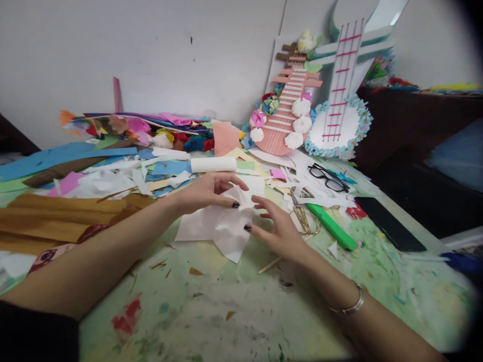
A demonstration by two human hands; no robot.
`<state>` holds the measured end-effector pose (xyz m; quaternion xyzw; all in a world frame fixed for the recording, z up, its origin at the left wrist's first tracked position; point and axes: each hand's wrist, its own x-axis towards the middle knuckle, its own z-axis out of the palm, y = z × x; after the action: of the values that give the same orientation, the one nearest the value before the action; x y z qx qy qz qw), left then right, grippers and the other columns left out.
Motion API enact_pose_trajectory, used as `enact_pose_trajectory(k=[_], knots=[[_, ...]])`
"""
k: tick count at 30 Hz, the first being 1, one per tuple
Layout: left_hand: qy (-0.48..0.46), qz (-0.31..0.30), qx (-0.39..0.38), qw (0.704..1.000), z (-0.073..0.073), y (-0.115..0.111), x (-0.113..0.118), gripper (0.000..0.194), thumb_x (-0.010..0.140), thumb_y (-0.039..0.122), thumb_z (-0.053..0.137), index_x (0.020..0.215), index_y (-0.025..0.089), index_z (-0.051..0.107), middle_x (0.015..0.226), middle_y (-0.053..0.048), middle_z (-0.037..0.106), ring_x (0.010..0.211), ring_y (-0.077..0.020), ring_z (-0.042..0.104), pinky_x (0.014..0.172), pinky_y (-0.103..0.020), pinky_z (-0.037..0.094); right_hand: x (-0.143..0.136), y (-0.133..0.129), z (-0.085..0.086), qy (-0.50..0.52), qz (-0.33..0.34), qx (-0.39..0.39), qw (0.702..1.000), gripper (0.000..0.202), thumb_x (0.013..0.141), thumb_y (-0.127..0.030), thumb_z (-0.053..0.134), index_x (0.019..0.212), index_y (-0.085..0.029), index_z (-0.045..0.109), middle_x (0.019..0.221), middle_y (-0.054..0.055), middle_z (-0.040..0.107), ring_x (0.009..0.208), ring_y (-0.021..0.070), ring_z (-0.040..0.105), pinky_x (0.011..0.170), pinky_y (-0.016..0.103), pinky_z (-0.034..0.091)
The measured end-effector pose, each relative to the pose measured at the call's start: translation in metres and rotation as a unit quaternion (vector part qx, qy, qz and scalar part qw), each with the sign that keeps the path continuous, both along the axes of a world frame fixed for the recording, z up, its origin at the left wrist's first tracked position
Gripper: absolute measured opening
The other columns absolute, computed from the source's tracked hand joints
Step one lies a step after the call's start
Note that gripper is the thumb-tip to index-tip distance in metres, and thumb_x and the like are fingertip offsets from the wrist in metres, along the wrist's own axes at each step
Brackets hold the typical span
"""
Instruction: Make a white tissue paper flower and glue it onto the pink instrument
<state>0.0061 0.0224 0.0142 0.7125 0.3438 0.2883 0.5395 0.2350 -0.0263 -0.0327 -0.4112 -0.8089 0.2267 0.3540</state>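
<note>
A creased white paper cutout (226, 229) with pointed lobes lies on the paint-stained table in front of me. Over its upper left part reaches my left hand (206, 193), thumb and fingers apart; whether the fingertips touch the paper I cannot tell. My right hand (281, 234) is at the cutout's right side, its fingers spread with nothing between them. A thin wooden stick (268, 265) pokes out beneath the right hand. Gold-handled scissors (302, 216) and a green utility knife (332, 227) lie just beyond it to the right.
Black glasses (328, 178) and a black phone (390, 223) lie at the right. Brown crepe paper (56, 216), a white paper roll (213, 164) and coloured scraps cover the left and back. Two paper-decorated instrument models, one pink (283, 115) and one white (334, 120), lean against the wall.
</note>
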Motion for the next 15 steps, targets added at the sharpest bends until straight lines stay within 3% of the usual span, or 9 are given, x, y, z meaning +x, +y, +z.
enact_pose_trajectory(k=[3,6,8,12,15], knots=[[-0.023,-0.025,-0.022,0.999,0.004,-0.01,0.007,0.035,0.072,0.02,0.075,0.105,0.015,0.064,0.081,-0.002,0.069,0.067,-0.0104,0.062,0.058,-0.018,0.046,-0.01,-0.007,-0.002,0.039,0.001,0.041,0.998,0.031,0.08,-0.023,0.059,0.111,-0.02,0.063,0.117,0.011,0.066,0.104,0.0242,0.061,0.085,0.039,0.051],[-0.037,-0.002,-0.046,0.998,0.007,-0.013,0.01,0.031,0.073,0.021,0.076,0.101,0.015,0.065,0.082,-0.004,0.073,0.066,-0.011,0.065,0.058,-0.019,0.049,-0.006,-0.01,0.006,0.044,-0.03,0.048,0.997,0.018,0.082,-0.017,0.053,0.087,-0.02,0.069,0.09,0.006,0.072,0.082,0.0193,0.065,0.075,0.033,0.05],[-0.045,0.032,-0.056,0.997,0.01,-0.012,0.008,0.029,0.073,0.022,0.076,0.1,0.014,0.066,0.085,-0.005,0.074,0.068,-0.0116,0.066,0.059,-0.019,0.051,0.002,-0.008,0.013,0.054,-0.048,0.016,0.997,0.017,0.084,-0.019,0.054,0.082,-0.02,0.071,0.078,0.003,0.072,0.071,0.0166,0.063,0.07,0.03,0.048],[-0.06,0.111,-0.089,0.988,0.014,-0.004,0.001,0.029,0.07,0.019,0.077,0.097,0.013,0.068,0.085,-0.006,0.075,0.07,-0.0119,0.067,0.063,-0.02,0.052,0.016,-0.002,0.024,0.143,-0.055,-0.114,0.982,0.018,0.083,-0.031,0.06,0.083,-0.017,0.071,0.074,0.005,0.072,0.064,0.0155,0.062,0.062,0.029,0.047],[-0.062,0.125,-0.115,0.984,0.013,0.002,-0.003,0.03,0.069,0.02,0.078,0.097,0.014,0.069,0.085,-0.005,0.075,0.071,-0.0124,0.068,0.064,-0.02,0.052,0.019,0.001,0.028,0.2,-0.041,-0.181,0.962,0.02,0.082,-0.035,0.062,0.085,-0.016,0.07,0.069,0.005,0.071,0.058,0.0145,0.061,0.063,0.031,0.05]])
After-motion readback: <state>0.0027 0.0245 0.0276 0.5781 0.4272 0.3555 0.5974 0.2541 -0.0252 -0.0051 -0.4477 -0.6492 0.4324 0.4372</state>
